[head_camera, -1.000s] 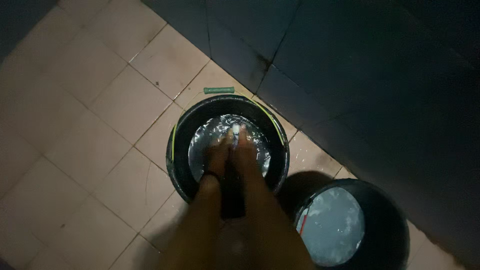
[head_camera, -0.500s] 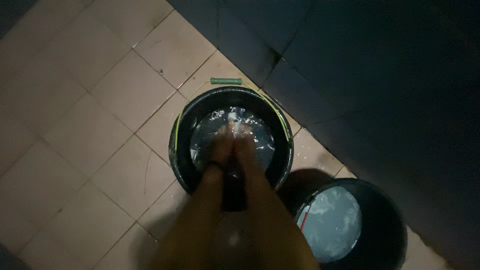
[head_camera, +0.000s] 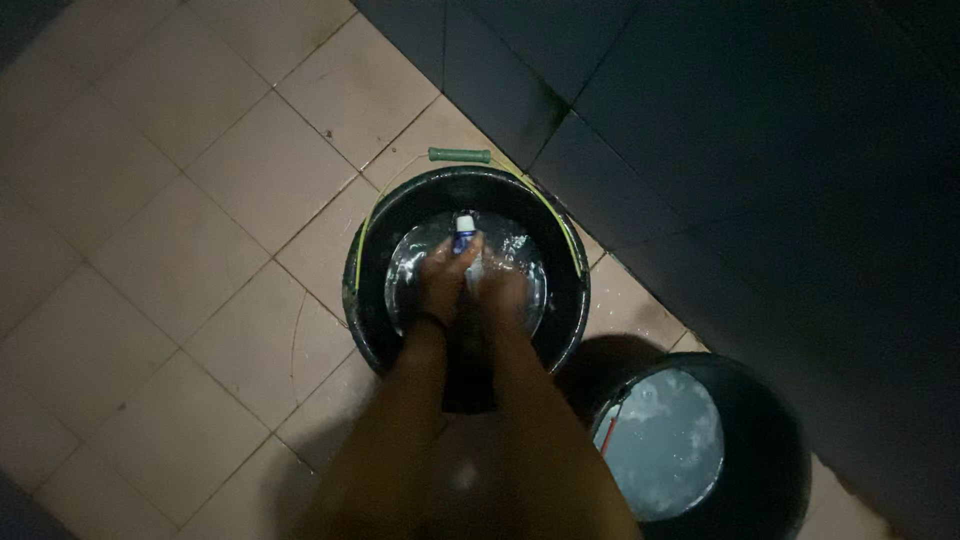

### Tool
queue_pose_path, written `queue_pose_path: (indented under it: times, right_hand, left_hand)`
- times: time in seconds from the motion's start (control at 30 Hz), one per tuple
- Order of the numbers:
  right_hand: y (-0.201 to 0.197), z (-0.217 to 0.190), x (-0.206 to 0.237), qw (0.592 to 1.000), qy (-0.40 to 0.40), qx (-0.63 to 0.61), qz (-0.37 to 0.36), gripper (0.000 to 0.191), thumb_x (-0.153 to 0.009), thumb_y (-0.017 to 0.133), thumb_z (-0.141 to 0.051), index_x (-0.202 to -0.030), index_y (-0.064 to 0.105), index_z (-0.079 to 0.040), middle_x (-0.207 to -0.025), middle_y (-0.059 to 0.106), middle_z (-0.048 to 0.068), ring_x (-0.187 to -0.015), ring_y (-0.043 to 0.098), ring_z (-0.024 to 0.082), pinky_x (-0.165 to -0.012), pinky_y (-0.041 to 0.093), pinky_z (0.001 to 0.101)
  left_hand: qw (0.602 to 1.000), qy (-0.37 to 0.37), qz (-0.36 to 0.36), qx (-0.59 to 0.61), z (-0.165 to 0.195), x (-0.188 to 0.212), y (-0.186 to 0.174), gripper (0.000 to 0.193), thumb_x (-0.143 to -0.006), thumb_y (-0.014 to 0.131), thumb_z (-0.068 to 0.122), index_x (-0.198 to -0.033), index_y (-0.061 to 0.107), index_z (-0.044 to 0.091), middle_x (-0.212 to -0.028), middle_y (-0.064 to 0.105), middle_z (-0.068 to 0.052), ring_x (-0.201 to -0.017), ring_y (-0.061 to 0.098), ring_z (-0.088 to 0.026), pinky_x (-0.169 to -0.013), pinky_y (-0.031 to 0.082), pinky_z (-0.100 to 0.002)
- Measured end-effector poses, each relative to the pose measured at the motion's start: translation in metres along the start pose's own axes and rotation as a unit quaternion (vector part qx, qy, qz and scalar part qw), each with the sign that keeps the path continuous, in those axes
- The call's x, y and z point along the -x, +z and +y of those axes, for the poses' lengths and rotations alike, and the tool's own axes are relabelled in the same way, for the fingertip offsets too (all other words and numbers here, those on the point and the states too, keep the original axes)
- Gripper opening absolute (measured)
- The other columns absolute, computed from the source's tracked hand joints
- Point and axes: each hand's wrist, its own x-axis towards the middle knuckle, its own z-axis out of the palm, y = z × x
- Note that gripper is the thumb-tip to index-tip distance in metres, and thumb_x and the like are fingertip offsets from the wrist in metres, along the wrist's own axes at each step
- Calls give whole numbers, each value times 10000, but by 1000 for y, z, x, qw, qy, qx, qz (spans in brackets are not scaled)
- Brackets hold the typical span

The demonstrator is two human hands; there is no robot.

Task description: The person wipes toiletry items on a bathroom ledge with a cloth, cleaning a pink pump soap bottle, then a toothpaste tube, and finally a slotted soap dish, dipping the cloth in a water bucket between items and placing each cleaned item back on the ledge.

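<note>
Blue-and-white small item (head_camera: 464,234), wet and likely slippery, pinched between my left hand (head_camera: 446,276) and right hand (head_camera: 500,282) over the black bucket (head_camera: 372,300); best gripped mid-body.

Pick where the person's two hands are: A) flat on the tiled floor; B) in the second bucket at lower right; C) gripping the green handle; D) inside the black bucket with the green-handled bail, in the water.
D: both the left hand and the right hand are down in the water of the black bucket, not in the second bucket.
</note>
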Motion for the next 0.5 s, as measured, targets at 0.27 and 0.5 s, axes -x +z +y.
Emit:
queue_pose_path:
  times: [0.27,0.5]
  right_hand:
    - [4,-11,7,985,-113,28,127,329,-1077,479,-294,-1245,619,-49,-1166,662,157,-1022,668,245,-843,562,353]
    - [-48,-61,49,964,-199,-26,175,279,-1084,516,-250,-1252,601,-44,-1081,652,142,-928,643,205,-773,549,314]
  left_hand:
    - [821,289,148,-469,-15,-17,8,467,-1091,533,322,-1352,610,-57,-1151,668,-224,-1020,635,-288,-868,514,-383]
    - [999,-42,9,19,46,21,10,483,-1121,484,372,-1248,670,-56,-957,669,-140,-862,648,-227,-771,521,-331]
